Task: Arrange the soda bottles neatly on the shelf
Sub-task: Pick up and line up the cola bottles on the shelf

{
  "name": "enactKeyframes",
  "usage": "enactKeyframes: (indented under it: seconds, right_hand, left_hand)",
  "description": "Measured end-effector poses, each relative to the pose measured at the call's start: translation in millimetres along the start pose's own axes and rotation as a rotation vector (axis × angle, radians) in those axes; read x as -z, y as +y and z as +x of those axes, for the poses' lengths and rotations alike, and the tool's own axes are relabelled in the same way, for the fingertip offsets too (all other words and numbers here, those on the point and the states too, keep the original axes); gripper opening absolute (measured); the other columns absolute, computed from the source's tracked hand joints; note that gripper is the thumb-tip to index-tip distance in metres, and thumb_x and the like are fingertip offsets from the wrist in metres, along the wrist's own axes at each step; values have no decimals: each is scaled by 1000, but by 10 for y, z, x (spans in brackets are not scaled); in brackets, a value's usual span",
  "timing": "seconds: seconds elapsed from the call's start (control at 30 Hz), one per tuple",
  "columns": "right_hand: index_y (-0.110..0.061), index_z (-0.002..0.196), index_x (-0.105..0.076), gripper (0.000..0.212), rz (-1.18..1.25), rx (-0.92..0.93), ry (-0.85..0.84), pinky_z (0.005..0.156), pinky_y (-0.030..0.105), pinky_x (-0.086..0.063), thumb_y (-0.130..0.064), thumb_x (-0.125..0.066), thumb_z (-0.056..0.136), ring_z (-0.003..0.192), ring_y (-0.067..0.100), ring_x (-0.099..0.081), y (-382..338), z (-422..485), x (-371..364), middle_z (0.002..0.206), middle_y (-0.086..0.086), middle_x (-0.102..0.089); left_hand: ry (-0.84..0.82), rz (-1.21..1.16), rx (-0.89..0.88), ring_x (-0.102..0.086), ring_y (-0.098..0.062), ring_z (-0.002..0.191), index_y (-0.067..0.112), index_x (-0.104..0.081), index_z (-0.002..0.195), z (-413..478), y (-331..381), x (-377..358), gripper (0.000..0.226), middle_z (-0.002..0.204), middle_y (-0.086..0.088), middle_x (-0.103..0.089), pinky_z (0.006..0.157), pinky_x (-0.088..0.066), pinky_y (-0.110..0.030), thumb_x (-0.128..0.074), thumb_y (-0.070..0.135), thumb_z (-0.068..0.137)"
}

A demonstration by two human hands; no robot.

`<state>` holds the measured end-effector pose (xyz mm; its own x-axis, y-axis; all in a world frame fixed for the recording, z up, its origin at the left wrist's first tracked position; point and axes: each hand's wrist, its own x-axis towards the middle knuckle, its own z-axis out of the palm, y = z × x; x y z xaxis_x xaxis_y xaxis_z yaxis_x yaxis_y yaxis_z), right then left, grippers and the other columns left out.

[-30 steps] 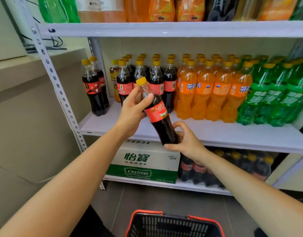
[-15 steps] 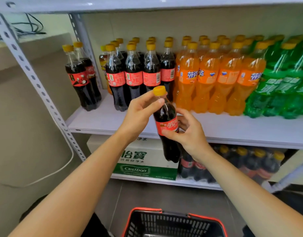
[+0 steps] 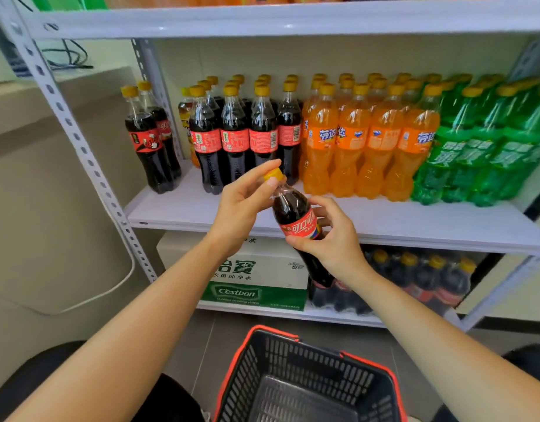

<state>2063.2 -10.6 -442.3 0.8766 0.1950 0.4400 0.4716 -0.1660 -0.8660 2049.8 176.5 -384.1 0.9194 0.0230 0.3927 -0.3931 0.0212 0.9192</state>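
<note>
I hold a cola bottle (image 3: 294, 219) with a red label and yellow cap in front of the white shelf (image 3: 414, 222), tilted a little to the left. My left hand (image 3: 243, 205) pinches its neck just under the cap. My right hand (image 3: 334, 242) grips the body around the label. On the shelf stand rows of cola bottles (image 3: 235, 138), orange soda bottles (image 3: 354, 141) and green soda bottles (image 3: 481, 147). Two more cola bottles (image 3: 150, 138) stand apart at the far left of the shelf.
A black basket with a red rim (image 3: 308, 382) sits on the floor below my arms. On the lower shelf are a green and white water carton (image 3: 256, 278) and a pack of dark soda bottles (image 3: 414, 281). A perforated metal upright (image 3: 80, 141) frames the shelf's left side.
The bottle has gone from leaning left to nearly upright. My right hand slid up from its base to the label, and my left hand moved up to the neck.
</note>
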Motion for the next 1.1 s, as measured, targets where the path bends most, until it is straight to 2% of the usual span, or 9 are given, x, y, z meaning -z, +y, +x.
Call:
enactKeyframes:
  seconds: [0.13,0.23,0.33,0.53,0.6,0.73,0.87,1.0,1.1]
  right_hand:
    - [-32,124,-58,64,11,-11,-52,83,21,-54,-25,-92,71,104,5,-65,-104,-31,16,111,-22,-66]
    - [-39,121,-60,59,95,-63,-100,91,25,-53,-21,-90,73,104,11,-68,-176,-34,63,111,-8,-72]
    - [-27,127,-63,52,303,-183,-222,99,35,-52,-14,-82,81,110,21,-68,-223,-4,107,116,6,-74]
    - [-9,135,-59,48,576,-370,-446,89,28,-54,-16,-67,88,106,24,-67,-250,166,111,119,16,-69]
    - [-15,130,-63,45,496,-344,-417,88,27,-54,-17,-75,87,104,22,-69,-250,232,67,115,13,-72]
    - [-20,132,-63,57,165,-172,-161,90,29,-53,-18,-85,79,103,19,-69,-223,310,-127,114,8,-72]
    - [-27,127,-61,63,-13,-28,48,78,11,-50,-22,-91,72,98,-4,-61,-144,227,-321,114,-7,-65]
    - [-35,126,-60,61,42,-28,27,78,10,-50,-25,-90,74,100,-4,-63,-46,199,-320,111,-18,-67]
    - [-30,128,-64,52,229,-128,-50,84,20,-53,-24,-85,81,103,6,-68,-19,239,-252,113,-11,-73]
  left_hand:
    - [32,-6,8,-72,-22,110,19,-70,121,-5,90,35,21,104,0,-78,93,-59,-42,-60,16,103]
    - [-18,-30,9,-71,-23,114,19,-70,122,26,133,29,22,111,-3,-78,93,-58,-37,-57,18,105]
    - [-112,-103,36,-69,-23,116,23,-68,126,78,174,51,26,122,-4,-74,92,-56,-32,-51,22,107]
    - [-138,-244,86,-66,-27,123,23,-60,136,172,132,132,33,134,-3,-68,91,-57,-32,-53,23,104]
    - [-47,-205,47,-69,-28,118,22,-61,136,192,106,140,40,129,-5,-71,93,-58,-36,-63,25,97]
    - [180,-70,-27,-74,-16,106,17,-61,137,239,7,146,44,108,4,-79,88,-60,-31,-71,14,94]
    - [319,20,-35,-76,-14,95,11,-68,131,279,-67,115,39,98,0,-80,85,-62,-33,-74,8,93]
    - [238,-5,27,-75,-8,95,17,-62,138,266,-95,174,43,99,7,-80,74,-59,-20,-71,15,97]
    - [113,-61,123,-72,-15,110,23,-36,156,236,-122,302,64,112,-2,-78,91,-60,-31,-65,23,100]
